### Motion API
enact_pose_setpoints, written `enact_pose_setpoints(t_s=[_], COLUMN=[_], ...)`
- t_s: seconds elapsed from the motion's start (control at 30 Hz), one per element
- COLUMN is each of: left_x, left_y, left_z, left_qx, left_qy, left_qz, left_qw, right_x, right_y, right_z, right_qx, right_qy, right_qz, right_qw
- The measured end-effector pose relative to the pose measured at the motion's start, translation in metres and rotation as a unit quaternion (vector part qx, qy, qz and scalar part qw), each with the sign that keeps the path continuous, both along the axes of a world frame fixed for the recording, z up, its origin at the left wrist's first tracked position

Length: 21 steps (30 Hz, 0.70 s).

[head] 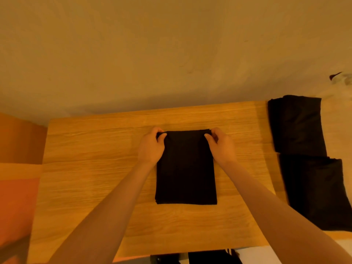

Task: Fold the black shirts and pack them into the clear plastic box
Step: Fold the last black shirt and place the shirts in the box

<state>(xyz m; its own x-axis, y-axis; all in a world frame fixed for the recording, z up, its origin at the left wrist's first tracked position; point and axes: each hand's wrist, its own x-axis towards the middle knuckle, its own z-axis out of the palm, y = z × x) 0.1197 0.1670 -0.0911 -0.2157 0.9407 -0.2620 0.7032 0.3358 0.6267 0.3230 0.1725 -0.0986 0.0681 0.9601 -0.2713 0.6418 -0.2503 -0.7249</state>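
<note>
The wooden table [95, 168] fills most of my view, and the black shirt [186, 168] I am folding lies flat at its centre as a narrow upright rectangle, long edges running from twelve to six o'clock. At about three o'clock from it, two more folded black shirts [304, 159] sit at the table's right edge, one beyond the other. I cannot see the clear plastic box anywhere.

My left hand [151, 145] pinches the shirt's far corner at eleven o'clock, thumb on top and fingers curled under the edge. My right hand [222, 144] does the same at the one o'clock corner. Both are clamped on cloth, not apart and idle.

I judge the step in hand to be the last fold, bringing this far edge toward me onto the near edge at six o'clock. To do it well I should lift both corners level and together, keep the cloth taut between my hands so no crease forms in the middle, and catch every layer in each pinch so the inner ones do not slip out. I would lay the edge square on the near hem, then smooth outward.
</note>
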Motion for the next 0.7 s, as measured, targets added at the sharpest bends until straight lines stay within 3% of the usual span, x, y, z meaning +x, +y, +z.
enact_pose_setpoints(t_s=[0.17, 0.23, 0.3, 0.37, 0.43, 0.5, 0.57, 0.7], left_x=[0.006, 0.007, 0.013, 0.021, 0.023, 0.018, 0.014, 0.016], left_y=[-0.002, -0.009, -0.020, -0.035, -0.045, -0.048, -0.045, -0.039], left_z=[-0.002, -0.002, -0.001, -0.004, -0.013, -0.020, -0.023, -0.018], left_qx=[0.021, 0.077, 0.164, 0.218, 0.176, 0.079, 0.010, -0.062], left_qy=[0.045, 0.104, 0.160, 0.189, 0.239, 0.267, 0.254, 0.269], left_qz=[0.021, 0.005, -0.091, -0.241, -0.321, -0.297, -0.255, -0.233], left_qw=[0.999, 0.992, 0.969, 0.927, 0.899, 0.913, 0.933, 0.933], right_x=[-0.005, -0.009, -0.013, -0.017, -0.016, -0.012, -0.009, -0.014], right_y=[0.000, -0.004, -0.011, -0.020, -0.028, -0.032, -0.031, -0.032], right_z=[-0.002, 0.002, 0.004, -0.002, -0.013, -0.021, -0.025, -0.020], right_qx=[0.010, 0.035, 0.146, 0.231, 0.200, 0.127, 0.087, 0.050], right_qy=[-0.038, -0.047, -0.125, -0.197, -0.243, -0.270, -0.278, -0.294], right_qz=[-0.009, -0.037, 0.022, 0.142, 0.240, 0.272, 0.267, 0.230], right_qw=[0.999, 0.998, 0.981, 0.942, 0.918, 0.915, 0.919, 0.926])
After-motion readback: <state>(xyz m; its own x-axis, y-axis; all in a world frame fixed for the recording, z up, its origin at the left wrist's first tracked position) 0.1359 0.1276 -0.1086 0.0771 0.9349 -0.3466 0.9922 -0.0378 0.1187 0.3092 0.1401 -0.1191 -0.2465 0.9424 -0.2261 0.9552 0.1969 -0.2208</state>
